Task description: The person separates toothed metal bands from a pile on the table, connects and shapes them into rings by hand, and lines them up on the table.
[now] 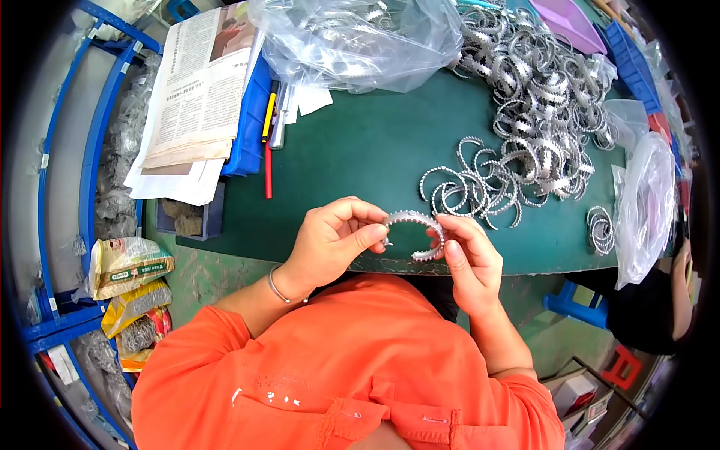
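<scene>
A silver-coloured open cuff bracelet (412,217) with scalloped edges is held up between my hands, just above the table's front edge. My left hand (330,241) pinches it near one end, at its left side. On the right side, the fingertips and thumb of my right hand (474,264) close on its curve. The gap in the bracelet faces down toward my body. Loose silver cuff bracelets (469,187) with beaded edges lie beyond my right hand, and a large heap of similar bracelets (525,97) spreads behind them.
Clear plastic bags (360,45) lie at the back of the green table (360,142). Newspapers (195,90) rest on a blue bin (251,127) at left, beside pens (268,169). A small bracelet stack (600,229) sits far right. Another person's arm (681,289) shows beyond.
</scene>
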A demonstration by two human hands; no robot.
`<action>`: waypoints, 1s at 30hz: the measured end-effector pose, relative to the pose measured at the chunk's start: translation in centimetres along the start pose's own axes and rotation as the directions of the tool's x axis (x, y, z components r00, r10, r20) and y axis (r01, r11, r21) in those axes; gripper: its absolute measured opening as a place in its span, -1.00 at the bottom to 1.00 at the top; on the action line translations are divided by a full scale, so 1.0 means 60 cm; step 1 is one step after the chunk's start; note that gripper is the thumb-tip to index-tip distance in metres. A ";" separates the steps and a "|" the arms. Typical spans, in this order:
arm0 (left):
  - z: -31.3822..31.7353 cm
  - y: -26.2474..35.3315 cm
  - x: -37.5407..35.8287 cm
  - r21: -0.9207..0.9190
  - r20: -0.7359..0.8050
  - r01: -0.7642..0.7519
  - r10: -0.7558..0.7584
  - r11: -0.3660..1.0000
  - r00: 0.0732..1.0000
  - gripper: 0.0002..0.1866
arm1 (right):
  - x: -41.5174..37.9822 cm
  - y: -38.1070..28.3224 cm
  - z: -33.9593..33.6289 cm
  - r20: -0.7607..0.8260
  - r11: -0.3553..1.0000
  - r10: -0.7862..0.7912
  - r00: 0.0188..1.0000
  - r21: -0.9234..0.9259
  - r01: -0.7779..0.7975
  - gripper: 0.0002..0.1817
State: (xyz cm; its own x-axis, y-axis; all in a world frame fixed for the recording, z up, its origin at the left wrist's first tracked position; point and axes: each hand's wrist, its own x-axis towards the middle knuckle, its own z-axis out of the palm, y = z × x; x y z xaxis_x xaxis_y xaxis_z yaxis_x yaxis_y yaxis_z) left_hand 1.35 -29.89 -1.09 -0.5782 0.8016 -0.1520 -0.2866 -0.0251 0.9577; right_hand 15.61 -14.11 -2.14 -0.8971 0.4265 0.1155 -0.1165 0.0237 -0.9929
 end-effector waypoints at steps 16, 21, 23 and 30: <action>-0.002 -0.008 -0.003 -0.079 -0.030 -0.015 0.013 0.997 0.999 -0.88 | 0.008 -0.008 -0.006 0.022 0.978 -0.144 0.989 -0.146 0.146 -0.71; -0.003 -0.012 -0.004 -0.192 -0.031 0.088 -0.095 0.977 0.995 -0.86 | 0.008 -0.006 -0.005 0.026 0.971 -0.168 0.985 -0.168 0.170 -0.72; -0.003 -0.011 -0.004 -0.216 -0.026 0.114 -0.123 0.970 0.992 -0.86 | 0.007 -0.005 -0.004 0.016 0.975 -0.172 0.985 -0.139 0.173 -0.72; 0.004 0.003 -0.003 -0.232 -0.045 0.161 -0.176 0.959 0.983 -0.77 | 0.008 -0.005 0.001 -0.015 0.960 -0.203 0.979 -0.199 0.196 -0.66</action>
State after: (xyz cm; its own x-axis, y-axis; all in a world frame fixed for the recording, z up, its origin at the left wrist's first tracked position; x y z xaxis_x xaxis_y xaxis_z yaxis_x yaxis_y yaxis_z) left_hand 1.56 -29.92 -0.81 -0.5528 0.7657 -0.3289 -0.5451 -0.0336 0.8377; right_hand 15.21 -13.96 -1.81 -0.8482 0.4265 0.3140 -0.2025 0.2866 -0.9364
